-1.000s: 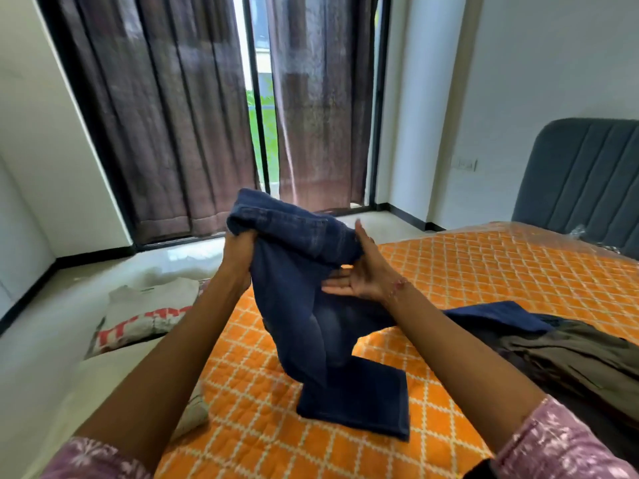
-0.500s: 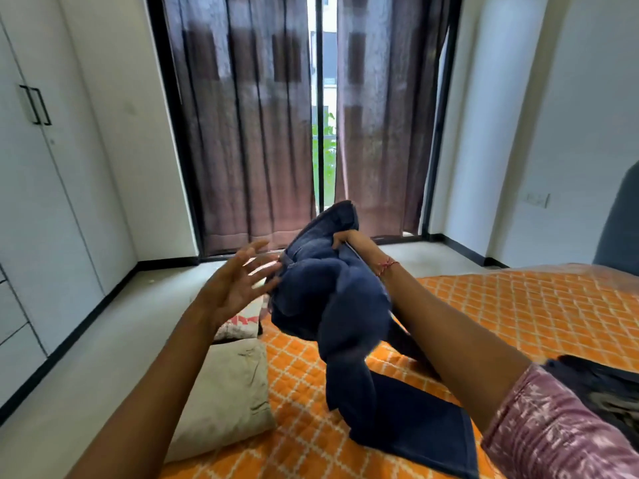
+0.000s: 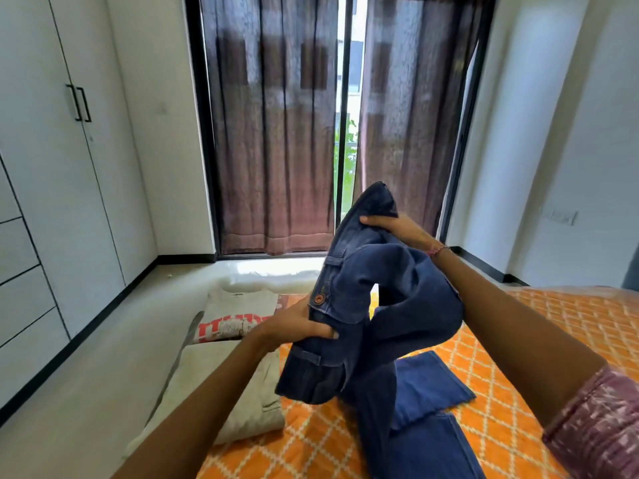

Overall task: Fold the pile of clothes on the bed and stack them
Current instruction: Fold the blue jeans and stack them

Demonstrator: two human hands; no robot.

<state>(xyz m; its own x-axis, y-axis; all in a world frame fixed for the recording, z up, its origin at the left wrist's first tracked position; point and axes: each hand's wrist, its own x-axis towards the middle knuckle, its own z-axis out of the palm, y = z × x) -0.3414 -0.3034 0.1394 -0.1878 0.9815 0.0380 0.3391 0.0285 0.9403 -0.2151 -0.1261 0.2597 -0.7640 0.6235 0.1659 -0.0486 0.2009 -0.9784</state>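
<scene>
A: What is being folded?

B: A pair of dark blue denim jeans (image 3: 373, 305), held up in the air over the bed with the orange quilted cover in a white diamond pattern (image 3: 539, 344). The waistband runs on a slant from about one o'clock down to seven o'clock, and the legs hang down and trail onto the cover.

A: And the hands?

B: Both are closed on the waistband. The right hand (image 3: 397, 229) pinches the upper end, at one o'clock from the copper waist button (image 3: 318, 299). The left hand (image 3: 297, 326) wraps the lower end just below that button, fingers curled round the front.

A: How will the denim behave?

B: I'd judge it heavy and fairly stiff for cloth. It bunches in thick rolls rather than draping flat, and it is not slippery. The seams and waistband are the firm parts, so the two waistband ends are the right hold; the legs would need smoothing on the cover.

A: What lies around it?

B: At nine o'clock from the jeans, at the edge of the bed, a folded grey T-shirt with a red print (image 3: 238, 312), and nearer the person a folded pale beige garment (image 3: 238, 392). Beyond, brown curtains (image 3: 273, 133) across a dark-framed glass door.
</scene>
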